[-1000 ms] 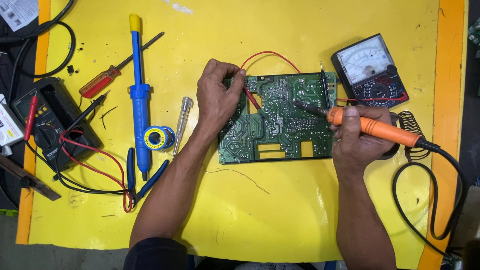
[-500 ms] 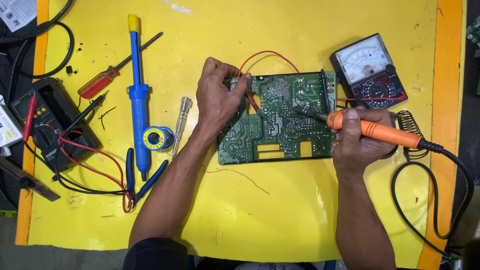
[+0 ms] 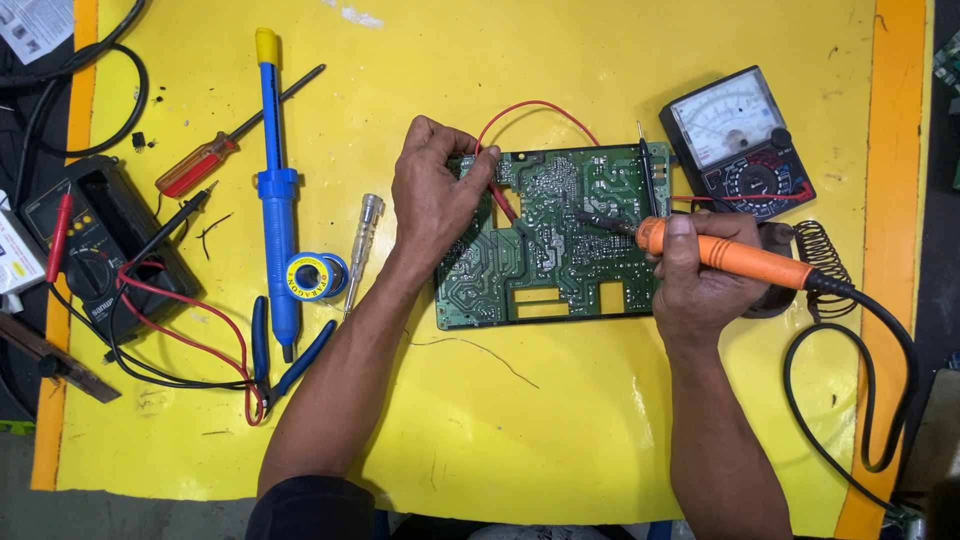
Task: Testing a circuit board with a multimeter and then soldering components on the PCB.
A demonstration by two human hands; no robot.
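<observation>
A green circuit board (image 3: 560, 260) lies solder side up on the yellow mat (image 3: 560, 430). My left hand (image 3: 435, 195) rests on the board's left edge, fingers pinched on a red probe (image 3: 500, 195) whose red wire (image 3: 535, 108) loops over the top. My right hand (image 3: 695, 285) grips an orange-handled soldering iron (image 3: 735, 258), its dark tip lying across the middle of the board. A black probe (image 3: 645, 180) lies upright along the board's right side.
An analog meter (image 3: 740, 140) sits at the upper right, a coiled iron stand (image 3: 815, 255) beside it. Left of the board lie a tester pen (image 3: 362, 235), solder reel (image 3: 312, 275), blue desoldering pump (image 3: 275, 180), red screwdriver (image 3: 215, 150), pliers (image 3: 280, 360) and a black digital meter (image 3: 100, 245).
The soldering iron's tip has slid a little left across the board. My left hand stays pinched at the board's left edge.
</observation>
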